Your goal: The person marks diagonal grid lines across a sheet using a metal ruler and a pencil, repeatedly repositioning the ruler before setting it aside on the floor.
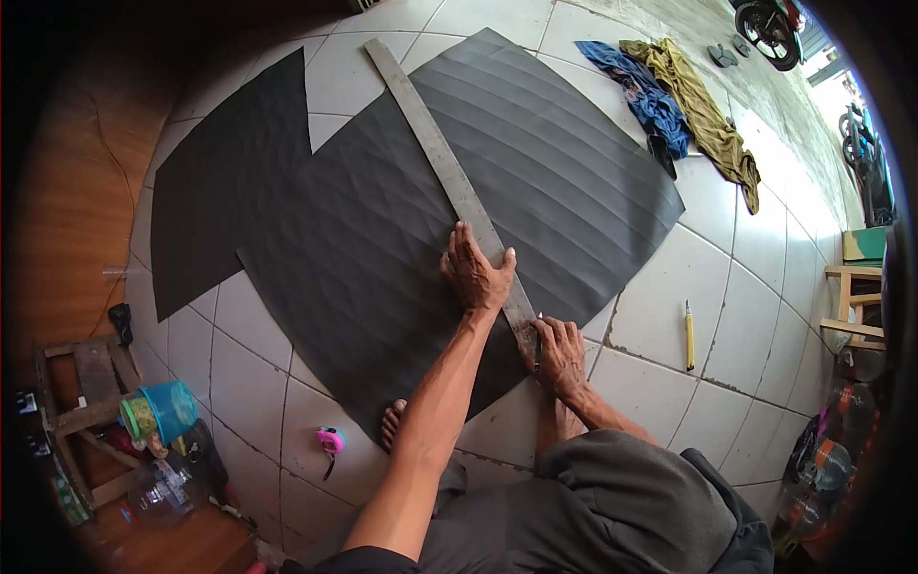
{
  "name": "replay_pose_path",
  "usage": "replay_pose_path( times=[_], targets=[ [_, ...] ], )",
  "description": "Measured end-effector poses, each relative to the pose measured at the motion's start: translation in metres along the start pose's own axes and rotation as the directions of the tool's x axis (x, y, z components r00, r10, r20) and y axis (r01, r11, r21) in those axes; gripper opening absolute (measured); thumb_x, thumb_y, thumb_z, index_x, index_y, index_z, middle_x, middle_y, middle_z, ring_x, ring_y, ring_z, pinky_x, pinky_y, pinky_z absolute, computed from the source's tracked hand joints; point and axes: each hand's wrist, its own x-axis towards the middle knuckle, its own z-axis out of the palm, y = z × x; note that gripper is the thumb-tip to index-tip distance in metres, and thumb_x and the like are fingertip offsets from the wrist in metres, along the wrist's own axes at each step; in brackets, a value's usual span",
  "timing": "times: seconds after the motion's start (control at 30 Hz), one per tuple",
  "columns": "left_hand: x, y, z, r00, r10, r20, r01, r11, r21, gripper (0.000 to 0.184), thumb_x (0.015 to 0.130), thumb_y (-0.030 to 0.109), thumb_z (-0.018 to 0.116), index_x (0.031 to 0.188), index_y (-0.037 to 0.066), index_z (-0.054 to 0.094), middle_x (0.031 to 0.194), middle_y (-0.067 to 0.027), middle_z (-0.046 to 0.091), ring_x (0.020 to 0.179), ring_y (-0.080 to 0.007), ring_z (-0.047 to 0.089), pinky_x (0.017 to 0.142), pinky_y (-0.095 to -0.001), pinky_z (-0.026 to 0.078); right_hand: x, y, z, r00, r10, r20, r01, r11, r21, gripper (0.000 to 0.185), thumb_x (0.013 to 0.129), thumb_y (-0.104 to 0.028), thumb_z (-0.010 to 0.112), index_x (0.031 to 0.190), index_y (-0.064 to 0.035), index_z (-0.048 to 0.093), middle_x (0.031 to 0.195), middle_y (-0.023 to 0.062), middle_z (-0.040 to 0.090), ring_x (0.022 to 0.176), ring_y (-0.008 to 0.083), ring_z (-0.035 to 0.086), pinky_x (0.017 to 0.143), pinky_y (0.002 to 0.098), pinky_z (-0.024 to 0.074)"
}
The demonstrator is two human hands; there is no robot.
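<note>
A long metal ruler (430,143) lies slantwise across a dark grey ribbed sheet (555,143). My left hand (478,273) presses the ruler down, its thumb apart from the fingers and stretched along opposite edges. Lower down, at the ruler's near end, my right hand (559,354) is closed, with its fingertips at the ruler. A small pale tip shows above those fingers, part of a slim thing that I cannot make out. Under the left forearm, my bare toes (393,421) rest at the sheet's near edge.
A second dark piece (229,172) adjoins the sheet on the left. A yellow cutter knife (688,335) lies on the tiles at right, a pink tape measure (331,440) at lower left. Crumpled clothes (688,105) lie at upper right. A wooden stool (86,411) stands left, near a blue container (172,411).
</note>
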Motion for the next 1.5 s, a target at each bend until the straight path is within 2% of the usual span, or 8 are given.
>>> replay_pose_path(
  times=[0.27,0.43,0.5,0.6,0.7,1.3,1.43,1.5],
  targets=[
    [-0.002,0.002,0.003,1.000,-0.022,-0.011,0.022,0.999,0.034,0.094,0.083,0.046,0.076,0.155,0.006,0.029,0.157,-0.0163,0.040,0.146,-0.0318,0.036,0.114,-0.0598,0.027,0.000,-0.001,0.001,1.000,-0.009,-0.022,0.009,1.000,0.005,0.057,0.076,-0.025,0.082,0.126,-0.0087,0.060,0.121,0.0106,0.061,0.104,0.0314,0.056,0.090,0.0440,0.0448],
    [0.049,-0.002,0.005,0.994,-0.107,-0.022,0.108,0.991,0.074,0.095,0.083,0.046,0.076,0.155,0.007,0.028,0.159,-0.0162,0.037,0.148,-0.0315,0.033,0.114,-0.0613,0.025,0.002,-0.005,-0.001,0.999,-0.029,-0.025,0.029,0.999,-0.021,0.056,0.077,-0.026,0.081,0.126,-0.0089,0.059,0.119,0.0102,0.061,0.102,0.0311,0.056,0.089,0.0438,0.0450],
    [0.075,-0.007,0.005,0.987,-0.149,0.064,0.144,0.986,0.088,0.093,0.085,0.046,0.073,0.156,0.007,0.029,0.162,-0.0155,0.034,0.150,-0.0304,0.030,0.116,-0.0609,0.024,0.002,-0.005,-0.001,1.000,0.006,-0.002,-0.006,0.999,-0.035,0.056,0.078,-0.027,0.081,0.126,-0.0094,0.059,0.120,0.0100,0.060,0.102,0.0309,0.056,0.089,0.0438,0.0447],
    [0.090,-0.013,0.004,0.986,-0.125,0.109,0.116,0.990,0.084,0.091,0.085,0.045,0.073,0.156,0.007,0.031,0.163,-0.0143,0.034,0.150,-0.0298,0.030,0.117,-0.0610,0.023,0.000,-0.004,-0.002,1.000,0.014,0.015,-0.014,0.999,-0.036,0.056,0.078,-0.027,0.081,0.126,-0.0101,0.059,0.121,0.0097,0.060,0.104,0.0306,0.056,0.090,0.0439,0.0442],
    [0.087,-0.016,0.007,0.996,-0.079,0.041,0.075,0.994,0.076,0.091,0.082,0.042,0.074,0.155,0.009,0.032,0.161,-0.0146,0.037,0.149,-0.0302,0.032,0.117,-0.0618,0.022,0.001,-0.005,-0.001,1.000,0.015,0.011,-0.015,0.999,-0.036,0.057,0.078,-0.027,0.081,0.127,-0.0101,0.059,0.122,0.0100,0.060,0.105,0.0307,0.055,0.090,0.0441,0.0439],
    [0.084,-0.021,0.015,0.998,-0.054,-0.023,0.056,0.993,0.101,0.091,0.080,0.041,0.074,0.155,0.007,0.035,0.159,-0.0130,0.042,0.147,-0.0277,0.037,0.114,-0.0616,0.026,0.004,-0.007,-0.006,0.998,0.023,0.051,-0.021,0.999,-0.030,0.052,0.078,-0.027,0.081,0.124,-0.0114,0.061,0.119,0.0097,0.060,0.103,0.0303,0.055,0.087,0.0447,0.0440],
    [0.084,-0.022,0.017,0.998,-0.058,-0.019,0.060,0.993,0.101,0.088,0.081,0.041,0.073,0.154,0.007,0.037,0.160,-0.0134,0.041,0.147,-0.0279,0.038,0.114,-0.0615,0.026,0.005,-0.007,-0.006,0.998,0.024,0.052,-0.023,0.999,-0.034,0.052,0.078,-0.028,0.081,0.124,-0.0114,0.061,0.120,0.0097,0.059,0.103,0.0300,0.055,0.087,0.0446,0.0440],
    [0.085,-0.020,0.015,0.999,-0.046,0.016,0.043,0.985,0.165,0.083,0.085,0.044,0.068,0.153,0.005,0.040,0.161,-0.0147,0.039,0.148,-0.0290,0.035,0.114,-0.0612,0.026,0.006,-0.008,-0.007,0.998,0.028,0.056,-0.026,0.999,-0.033,0.052,0.078,-0.028,0.080,0.124,-0.0112,0.061,0.120,0.0098,0.059,0.103,0.0300,0.055,0.087,0.0446,0.0440]
  ],
)
